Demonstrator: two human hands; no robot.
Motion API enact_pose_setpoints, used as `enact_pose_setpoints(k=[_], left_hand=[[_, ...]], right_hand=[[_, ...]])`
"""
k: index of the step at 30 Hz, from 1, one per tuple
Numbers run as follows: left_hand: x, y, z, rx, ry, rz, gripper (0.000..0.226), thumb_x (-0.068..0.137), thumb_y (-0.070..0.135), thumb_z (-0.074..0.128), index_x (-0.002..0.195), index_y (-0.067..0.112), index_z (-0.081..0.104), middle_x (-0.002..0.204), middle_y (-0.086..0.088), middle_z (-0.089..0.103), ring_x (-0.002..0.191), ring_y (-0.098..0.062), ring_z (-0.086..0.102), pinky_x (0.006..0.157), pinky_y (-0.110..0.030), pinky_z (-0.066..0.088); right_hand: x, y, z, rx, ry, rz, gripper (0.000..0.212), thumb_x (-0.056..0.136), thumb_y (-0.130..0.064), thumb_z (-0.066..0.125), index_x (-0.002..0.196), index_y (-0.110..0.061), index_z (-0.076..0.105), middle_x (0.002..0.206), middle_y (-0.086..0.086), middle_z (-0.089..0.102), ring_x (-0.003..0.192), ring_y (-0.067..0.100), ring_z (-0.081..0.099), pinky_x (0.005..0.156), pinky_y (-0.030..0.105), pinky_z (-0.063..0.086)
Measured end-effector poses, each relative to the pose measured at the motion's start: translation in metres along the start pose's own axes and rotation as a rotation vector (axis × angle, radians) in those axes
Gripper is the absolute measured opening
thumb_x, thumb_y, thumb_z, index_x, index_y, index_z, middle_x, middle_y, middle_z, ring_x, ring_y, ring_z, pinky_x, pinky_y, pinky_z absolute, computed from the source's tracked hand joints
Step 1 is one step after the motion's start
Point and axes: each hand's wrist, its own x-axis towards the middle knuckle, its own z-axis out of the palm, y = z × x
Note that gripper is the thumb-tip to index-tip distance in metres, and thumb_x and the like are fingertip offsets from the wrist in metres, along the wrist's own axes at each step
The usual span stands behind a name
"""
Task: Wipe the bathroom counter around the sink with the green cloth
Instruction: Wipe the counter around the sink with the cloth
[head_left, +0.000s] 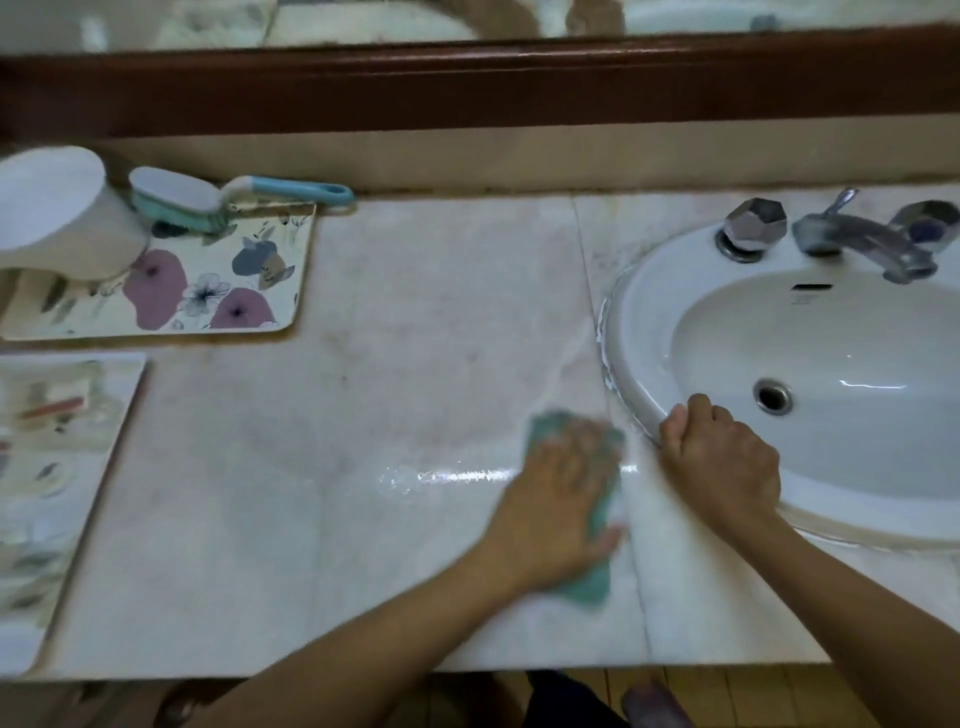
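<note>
The green cloth (597, 582) lies flat on the pale marble counter (415, 338), just left of the white sink (649, 322). My left hand (556, 504) presses down on the cloth with fingers spread and blurred by motion. My right hand (722, 462) rests on the sink's near-left rim, fingers curled over the edge. A wet shiny streak (441, 475) runs across the counter to the left of the cloth.
A chrome faucet (862, 244) with a faceted knob (753, 223) stands behind the basin. At far left are a floral mat (234, 280), a white container (62, 218), a blue-handled brush (208, 197) and a tray (124, 374) of toiletries. The counter's front edge is near me.
</note>
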Motion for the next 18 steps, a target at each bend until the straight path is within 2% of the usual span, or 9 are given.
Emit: enact_pose_setpoints(k=[2,3,4,6,9,11,12,14,18], left_hand=[[-0.043,0.0,-0.003,-0.007,-0.068,0.236,0.072,0.093,0.053,0.045,0.152,0.015,0.029,0.161,-0.011,0.021,0.149,-0.029,0.014,0.119,-0.043,0.016],[-0.051,-0.023,-0.011,-0.015,-0.038,0.242,0.069,0.093,0.051,0.046,0.151,0.017,0.032,0.16,-0.009,0.023,0.149,-0.026,0.016,0.119,-0.04,0.018],[-0.055,-0.053,-0.021,0.005,0.01,0.162,0.069,0.092,0.051,0.046,0.151,0.018,0.034,0.159,-0.008,0.026,0.148,-0.025,0.02,0.118,-0.04,0.022],[-0.06,-0.128,-0.045,0.072,0.073,-0.181,0.072,0.089,0.056,0.041,0.151,0.02,0.03,0.159,-0.007,0.026,0.146,-0.024,0.025,0.115,-0.042,0.028],[-0.092,-0.213,-0.078,0.085,0.158,-0.753,0.073,0.092,0.058,0.028,0.152,0.016,0.026,0.159,-0.014,0.023,0.145,-0.032,0.022,0.118,-0.044,0.022],[-0.105,-0.205,-0.073,0.046,0.224,-1.018,0.071,0.096,0.054,0.027,0.153,0.012,0.021,0.161,-0.017,0.016,0.146,-0.035,0.017,0.119,-0.047,0.016],[-0.103,-0.18,-0.063,0.037,0.251,-1.087,0.071,0.097,0.052,0.028,0.154,0.01,0.02,0.161,-0.017,0.013,0.147,-0.035,0.015,0.119,-0.047,0.013],[-0.095,-0.109,-0.039,0.052,0.28,-0.996,0.073,0.095,0.052,0.027,0.154,0.009,0.02,0.161,-0.016,0.012,0.147,-0.035,0.013,0.119,-0.048,0.013],[-0.101,0.016,-0.004,-0.002,0.089,-0.347,0.075,0.093,0.056,0.037,0.156,0.021,0.015,0.164,-0.004,0.004,0.151,-0.022,0.001,0.121,-0.041,0.007]], right_hand=[[0.001,0.001,0.001,0.008,0.02,0.002,0.039,0.096,-0.034,0.028,0.092,-0.005,0.054,0.087,0.02,0.063,0.074,0.039,0.06,0.059,0.037,0.034],[0.0,0.001,0.002,0.009,0.028,0.005,0.039,0.096,-0.034,0.028,0.093,-0.005,0.054,0.087,0.02,0.063,0.075,0.039,0.059,0.06,0.037,0.034],[0.0,0.001,0.003,0.01,0.03,0.009,0.039,0.097,-0.034,0.028,0.093,-0.005,0.054,0.088,0.02,0.063,0.075,0.039,0.059,0.061,0.038,0.035],[0.0,0.001,0.004,0.025,0.038,0.017,0.04,0.097,-0.034,0.027,0.093,-0.005,0.054,0.089,0.021,0.063,0.077,0.04,0.06,0.063,0.038,0.034],[0.0,0.0,0.005,0.035,0.049,0.02,0.043,0.096,-0.035,0.025,0.094,-0.004,0.055,0.089,0.021,0.063,0.077,0.04,0.06,0.063,0.039,0.034],[-0.001,0.0,0.004,0.032,0.052,0.022,0.044,0.096,-0.036,0.023,0.094,-0.005,0.055,0.088,0.021,0.063,0.076,0.04,0.06,0.063,0.039,0.035],[-0.001,0.0,0.004,0.034,0.057,0.019,0.044,0.096,-0.036,0.023,0.093,-0.005,0.054,0.086,0.021,0.063,0.074,0.04,0.06,0.062,0.039,0.035],[-0.002,0.0,0.003,0.046,0.067,0.009,0.043,0.096,-0.036,0.023,0.091,-0.005,0.053,0.084,0.021,0.062,0.072,0.039,0.059,0.06,0.038,0.034],[-0.004,0.005,-0.002,0.104,0.015,-0.014,0.043,0.097,-0.041,0.02,0.085,-0.01,0.048,0.082,0.017,0.061,0.073,0.036,0.056,0.065,0.04,0.038]])
